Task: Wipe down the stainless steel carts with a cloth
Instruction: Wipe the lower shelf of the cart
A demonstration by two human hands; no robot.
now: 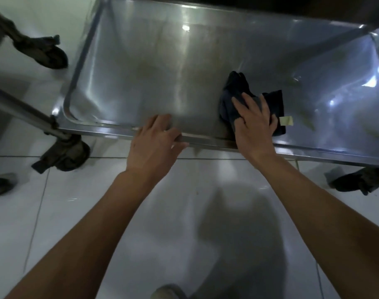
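A stainless steel cart shelf [154,67] with a raised rim fills the upper half of the view. On its near right part lies a crumpled dark blue cloth [237,87] with a pale tag. My right hand [254,126] presses flat on the cloth, fingers straight and spread. My left hand [156,141] rests on the shelf's near rim [111,128], fingers over the edge and thumb along the front.
The cart's caster wheels stand on the white tiled floor at the near left [65,153], far left [48,53] and near right [356,180]. A slanted metal leg [20,108] of another frame crosses at left. A shoe tip [167,292] shows at the bottom.
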